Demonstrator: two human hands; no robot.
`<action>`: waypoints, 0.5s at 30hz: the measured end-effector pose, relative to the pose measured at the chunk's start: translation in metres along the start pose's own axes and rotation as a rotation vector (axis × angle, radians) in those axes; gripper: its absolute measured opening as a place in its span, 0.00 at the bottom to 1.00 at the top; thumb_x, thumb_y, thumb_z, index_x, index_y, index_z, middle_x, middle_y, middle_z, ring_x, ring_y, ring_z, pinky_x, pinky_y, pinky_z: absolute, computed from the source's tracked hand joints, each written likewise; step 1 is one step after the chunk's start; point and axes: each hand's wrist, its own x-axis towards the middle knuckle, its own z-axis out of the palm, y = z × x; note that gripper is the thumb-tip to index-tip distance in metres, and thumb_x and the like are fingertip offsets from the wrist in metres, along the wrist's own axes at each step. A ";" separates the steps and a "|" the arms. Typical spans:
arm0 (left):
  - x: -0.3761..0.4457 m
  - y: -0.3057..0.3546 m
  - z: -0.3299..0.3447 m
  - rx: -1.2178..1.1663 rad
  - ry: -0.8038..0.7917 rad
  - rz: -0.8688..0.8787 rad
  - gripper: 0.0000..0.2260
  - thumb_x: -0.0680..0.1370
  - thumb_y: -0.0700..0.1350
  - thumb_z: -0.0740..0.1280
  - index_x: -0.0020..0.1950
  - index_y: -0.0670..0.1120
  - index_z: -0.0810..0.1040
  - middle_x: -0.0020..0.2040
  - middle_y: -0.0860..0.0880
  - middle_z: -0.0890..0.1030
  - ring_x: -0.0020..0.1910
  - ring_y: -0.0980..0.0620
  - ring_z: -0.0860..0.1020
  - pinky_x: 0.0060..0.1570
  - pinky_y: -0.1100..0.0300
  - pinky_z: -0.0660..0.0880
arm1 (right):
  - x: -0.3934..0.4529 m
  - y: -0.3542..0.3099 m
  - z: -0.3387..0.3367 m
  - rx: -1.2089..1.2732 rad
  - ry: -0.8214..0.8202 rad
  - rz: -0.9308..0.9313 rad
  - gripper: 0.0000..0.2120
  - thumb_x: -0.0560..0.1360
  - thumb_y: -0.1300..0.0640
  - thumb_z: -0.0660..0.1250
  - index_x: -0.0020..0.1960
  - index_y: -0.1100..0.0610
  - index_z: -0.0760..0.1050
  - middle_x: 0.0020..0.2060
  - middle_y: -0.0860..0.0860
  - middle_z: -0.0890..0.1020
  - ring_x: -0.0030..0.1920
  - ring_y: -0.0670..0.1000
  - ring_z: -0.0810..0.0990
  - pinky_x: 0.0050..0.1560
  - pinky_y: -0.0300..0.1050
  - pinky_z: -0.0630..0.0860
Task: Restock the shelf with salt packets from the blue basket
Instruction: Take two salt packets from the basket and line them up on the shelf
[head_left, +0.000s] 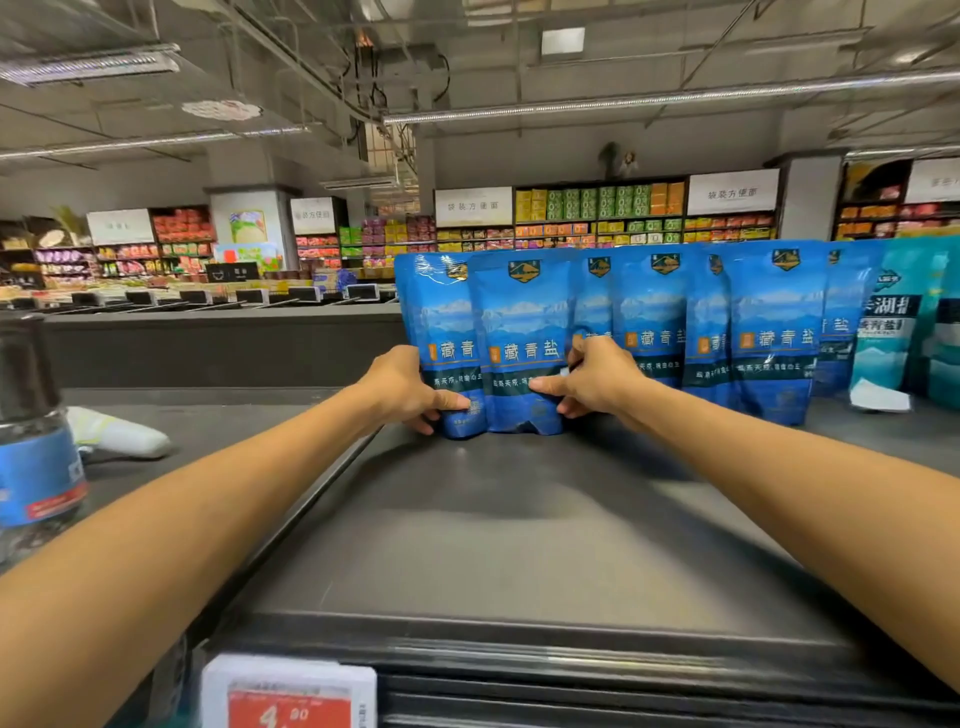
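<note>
Blue salt packets (524, 348) stand upright in a row along the back of the dark grey shelf (519, 519), their printed fronts facing you. Your left hand (402, 387) grips the lower left side of the nearest packet pair, thumb lying across the front and fingers curled round the edge. Your right hand (592, 379) holds the right side of the same front packet, thumb pressed on its face, fingers wrapped behind. Both of your arms reach straight out over the shelf surface, and the held packets rest with their bottoms on the shelf. More blue packets (774, 332) of the same kind stand just beside them to the right, overlapping one another, and teal packets (883, 332) follow at the far right. To your left, a clear bottle with a blue label (36, 441) stands close to the camera, and a white object (119, 434) lies behind it. A red and white price tag (291, 696) sits on the shelf's front edge.
</note>
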 end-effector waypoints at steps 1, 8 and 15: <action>-0.001 0.001 0.000 0.009 -0.003 0.000 0.22 0.71 0.43 0.80 0.62 0.42 0.80 0.43 0.45 0.83 0.37 0.49 0.81 0.38 0.50 0.85 | -0.001 0.001 0.000 -0.013 0.016 0.000 0.23 0.67 0.53 0.82 0.38 0.57 0.66 0.34 0.54 0.80 0.28 0.51 0.80 0.28 0.41 0.80; -0.005 0.001 0.000 0.037 0.076 0.000 0.27 0.69 0.44 0.81 0.63 0.43 0.73 0.55 0.44 0.82 0.46 0.45 0.83 0.33 0.52 0.84 | -0.006 0.006 -0.009 -0.079 0.051 0.056 0.23 0.70 0.49 0.79 0.31 0.59 0.68 0.36 0.61 0.85 0.29 0.53 0.83 0.26 0.39 0.78; -0.007 -0.006 -0.011 0.044 0.086 -0.012 0.27 0.70 0.43 0.80 0.64 0.44 0.72 0.59 0.44 0.81 0.52 0.43 0.83 0.42 0.48 0.85 | -0.006 0.001 -0.003 -0.105 0.030 0.049 0.22 0.71 0.47 0.78 0.37 0.58 0.68 0.42 0.60 0.85 0.29 0.51 0.82 0.28 0.39 0.78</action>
